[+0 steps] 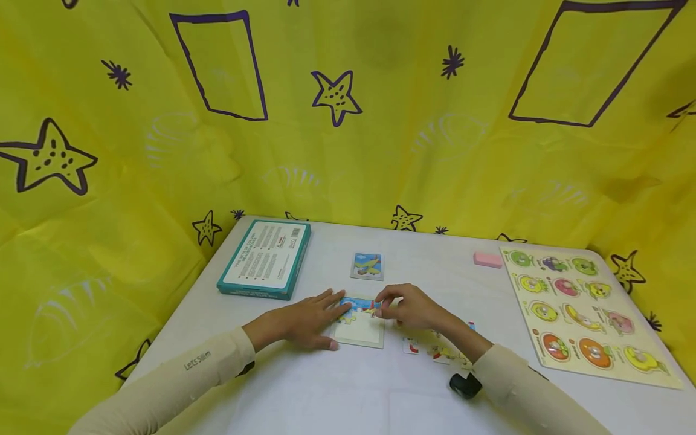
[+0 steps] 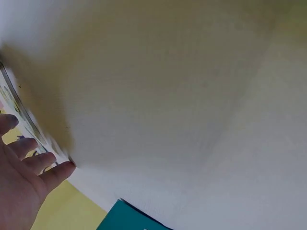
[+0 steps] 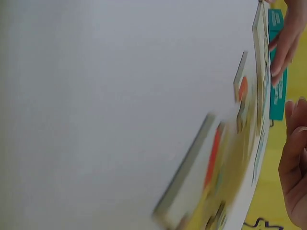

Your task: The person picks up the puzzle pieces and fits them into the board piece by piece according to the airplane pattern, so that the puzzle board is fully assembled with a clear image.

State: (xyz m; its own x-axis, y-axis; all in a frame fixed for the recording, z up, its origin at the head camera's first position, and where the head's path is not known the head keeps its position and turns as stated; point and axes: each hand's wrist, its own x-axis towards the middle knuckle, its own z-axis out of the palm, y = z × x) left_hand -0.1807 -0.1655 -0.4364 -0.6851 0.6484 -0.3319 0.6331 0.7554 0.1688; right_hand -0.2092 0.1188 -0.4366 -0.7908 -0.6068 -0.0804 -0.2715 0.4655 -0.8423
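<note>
A shallow jigsaw tray (image 1: 356, 336) lies on the white table, with a few joined pieces along its top edge. My left hand (image 1: 310, 321) rests flat with spread fingers over the tray's left side, fingertips touching the joined pieces (image 1: 346, 317). At the tray's upper right, my right hand (image 1: 411, 307) has its thumb and index finger curled together, pinching a small puzzle piece (image 1: 372, 310) with red on it; the fingers partly cover it. Loose puzzle pieces (image 1: 411, 345) lie beneath and beside the right forearm. In the right wrist view, several pieces (image 3: 211, 165) appear blurred.
Behind the tray lies a small picture card (image 1: 367, 266) with a yellow airplane-like shape. A teal box (image 1: 266, 257) stands at the back left. On the right are a fruit board (image 1: 584, 314) and a pink block (image 1: 487, 260). A yellow curtain (image 1: 370, 163) hangs behind the table.
</note>
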